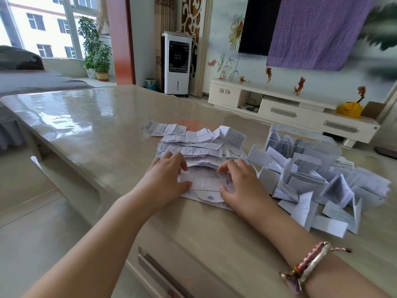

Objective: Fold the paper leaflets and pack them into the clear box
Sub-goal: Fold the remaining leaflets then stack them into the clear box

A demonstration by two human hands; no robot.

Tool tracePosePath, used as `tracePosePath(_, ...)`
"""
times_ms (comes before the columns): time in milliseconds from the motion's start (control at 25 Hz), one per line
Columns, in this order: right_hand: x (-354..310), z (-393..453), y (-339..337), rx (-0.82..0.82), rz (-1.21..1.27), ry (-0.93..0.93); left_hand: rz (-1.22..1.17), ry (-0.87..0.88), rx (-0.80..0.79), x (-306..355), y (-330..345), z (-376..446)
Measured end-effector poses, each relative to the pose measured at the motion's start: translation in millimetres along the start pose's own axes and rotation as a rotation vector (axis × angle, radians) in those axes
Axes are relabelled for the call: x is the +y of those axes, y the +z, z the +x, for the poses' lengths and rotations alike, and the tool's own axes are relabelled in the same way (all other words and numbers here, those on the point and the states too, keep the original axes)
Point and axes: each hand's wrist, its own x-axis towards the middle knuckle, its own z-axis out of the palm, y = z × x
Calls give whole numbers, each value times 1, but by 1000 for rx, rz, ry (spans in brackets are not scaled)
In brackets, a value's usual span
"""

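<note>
A spread pile of unfolded printed leaflets (193, 145) lies in the middle of the beige table (96, 130). At its near end lies one leaflet (204, 183) with both hands on it. My left hand (165, 177) grips its left edge, thumb under the paper, fingers curled on top. My right hand (240, 179) pinches its right side between thumb and curled fingers. To the right lies a heap of folded leaflets (311, 186). Behind that heap stands the clear box (300, 143), with folded leaflets inside.
The table's near edge with a drawer handle (159, 274) runs below my arms. Past the far edge stand a white TV cabinet (290, 108), a white air cooler (177, 63) and potted plants (96, 52). A bracelet (309, 265) is on my right wrist.
</note>
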Motion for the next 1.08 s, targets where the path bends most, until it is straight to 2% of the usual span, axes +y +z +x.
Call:
tracePosePath(360, -6, -9, -11, -114, 6, -68, -50, 52, -40, 7, 3, -4)
tracePosePath(520, -6, -5, -8, 21, 167, -95, -110, 43, -71, 14, 6, -5)
tracePosePath(600, -10, 0, -5, 57, 269, -74, -124, 18, -89, 15, 4, -4)
tracePosePath(680, -14, 3, 1, 13, 317, -37, -117, -13, -75, 16, 0, -2)
tracePosePath(880, -15, 9, 12, -82, 240, 33, -244, -217, 35, 11, -6, 6)
tracePosePath(1080, -21, 16, 14, -121, 180, 138, -68, -189, -103, 11, -9, -1)
